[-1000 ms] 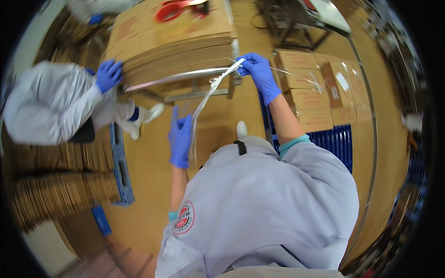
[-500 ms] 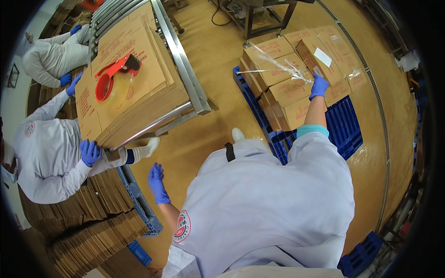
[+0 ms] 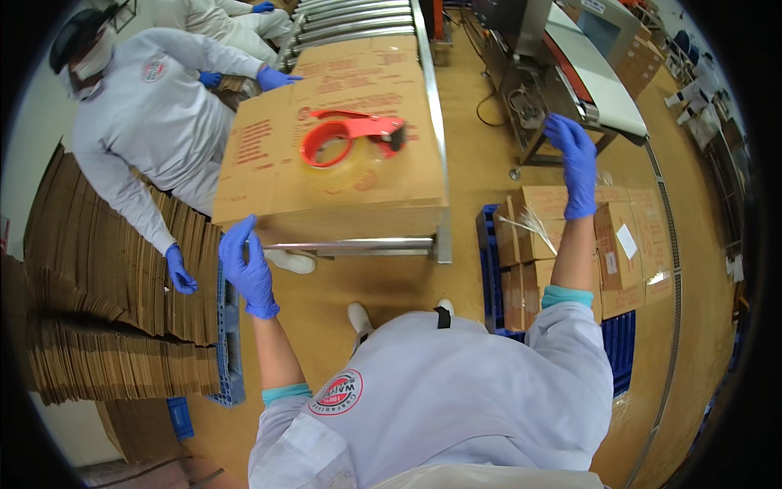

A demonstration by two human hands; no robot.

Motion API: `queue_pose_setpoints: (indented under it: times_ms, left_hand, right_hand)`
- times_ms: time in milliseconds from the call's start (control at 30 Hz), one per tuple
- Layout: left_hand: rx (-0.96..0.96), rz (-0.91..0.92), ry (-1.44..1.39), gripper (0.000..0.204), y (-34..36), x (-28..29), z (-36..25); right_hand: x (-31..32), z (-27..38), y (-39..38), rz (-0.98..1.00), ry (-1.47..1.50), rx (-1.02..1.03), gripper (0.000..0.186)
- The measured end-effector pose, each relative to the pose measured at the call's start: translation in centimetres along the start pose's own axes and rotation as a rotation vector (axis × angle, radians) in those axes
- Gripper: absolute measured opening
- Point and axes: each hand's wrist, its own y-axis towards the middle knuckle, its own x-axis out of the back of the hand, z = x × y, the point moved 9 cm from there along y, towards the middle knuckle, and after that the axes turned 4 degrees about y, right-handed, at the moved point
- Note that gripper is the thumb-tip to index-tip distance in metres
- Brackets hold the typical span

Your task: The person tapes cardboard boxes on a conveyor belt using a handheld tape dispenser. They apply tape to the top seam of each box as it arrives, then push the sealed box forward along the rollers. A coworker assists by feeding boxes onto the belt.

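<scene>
My left hand (image 3: pixel 248 273), in a blue glove, is raised beside the near left corner of a stack of flattened cardboard boxes (image 3: pixel 269 175). Its fingers are spread and hold nothing; whether they touch the cardboard I cannot tell. On top of the stack lies a red tape dispenser (image 3: pixel 371 126) with a roll of clear tape. My right hand (image 3: pixel 575 167), gloved too, is up on the right with nothing in it, fingers loosely bent. Below it, a bunch of whitish plastic strips (image 3: pixel 535 231) rests on the packed cartons (image 3: pixel 533 281).
The cartons stand on a blue pallet (image 3: pixel 621 342). A roller conveyor (image 3: pixel 350 18) carries the flat stack. A co-worker (image 3: pixel 155 106) stands left of it, beside more flattened boxes (image 3: pixel 122 285). A belt machine (image 3: pixel 595 69) is at the far right.
My right hand has let go of the plastic strips and risen. My view has turned left toward the stack, and my left hand has come up near it. The co-worker's near hand has left the stack.
</scene>
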Motion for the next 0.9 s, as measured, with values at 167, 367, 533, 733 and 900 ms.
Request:
queue_pose_setpoints:
  times_ms: [167, 367, 533, 733, 900]
  left_hand:
    - [-0.152, 0.113, 0.063, 0.033, 4.1, -0.7, 3.4]
    - [0.044, 0.371, 0.44, 0.063, 4.9, -2.5, 13.0]
    - [-0.002, 0.547, 0.051, 0.073, 3.2, -6.2, 15.0]
    - [-0.05, 0.679, 0.379, 0.07, 4.1, -6.0, 11.8]
    - [-0.052, 0.59, -0.592, 0.067, 6.9, -6.3, 5.5]
  right_hand:
    - [-26.1, 8.1, 0.9, 0.567, -0.612, 0.202, 0.051]
    - [-38.3, 3.2, -3.8, 0.92, -1.339, 0.03, 0.041]
    - [-35.3, 2.6, -1.5, 0.604, -1.325, 0.075, 0.038]
    - [-29.2, 8.3, -1.5, -0.005, -0.139, 0.075, 0.028]
    - [-29.0, 7.2, -7.0, -0.384, -0.963, 0.752, 0.039]
